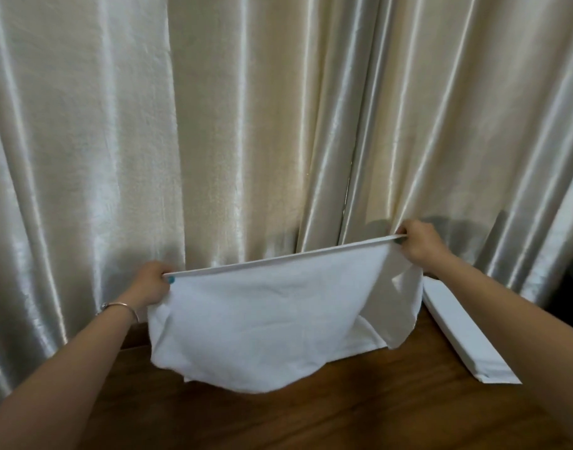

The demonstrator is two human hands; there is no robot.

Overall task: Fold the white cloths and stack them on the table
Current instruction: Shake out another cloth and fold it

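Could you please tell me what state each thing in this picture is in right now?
White cloth: held up by its top edge, stretched taut, lower part sagging over the table.
Left hand: fingers pinching the cloth's left top corner.
Right hand: fingers pinching the cloth's right top corner.
Folded cloth: folded into a narrow strip, lying flat on the table.
Table: wooden, bearing the folded cloth.
Curtains: drawn shut.
Bracelet: worn on the left wrist.

Bare table (359, 414) below held cloth (272, 323)
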